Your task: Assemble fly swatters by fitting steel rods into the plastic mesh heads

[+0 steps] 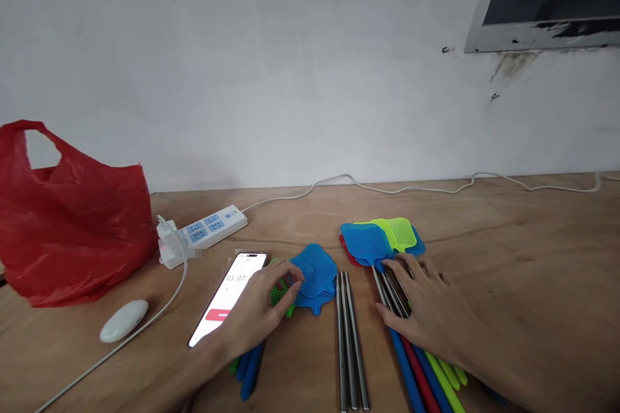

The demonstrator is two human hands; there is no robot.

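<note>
Lowest in my view, three bare metal rods [349, 342] lie side by side at bottom centre, their near ends cut off by the frame edge. Left of them my left hand [256, 313] curls its fingers around the edge of a blue swatter head [314, 274], gripping it. A green mesh [278, 293] peeks out beneath, mostly hidden by the hand, and blue handles [249, 364] poke out under my wrist. At lower right my right hand [426, 306] lies flat and unclenched on the shafts of the stacked swatters [375, 242], whose coloured handles [421, 381] run out of frame. I cannot count the stack. A phone [227, 296] left of centre is partly covered, its digits too faint to read. Farther back on the table [533, 258] sit a white oval object [124, 320], a power strip [206, 229] and a red bag [72, 232].
</note>
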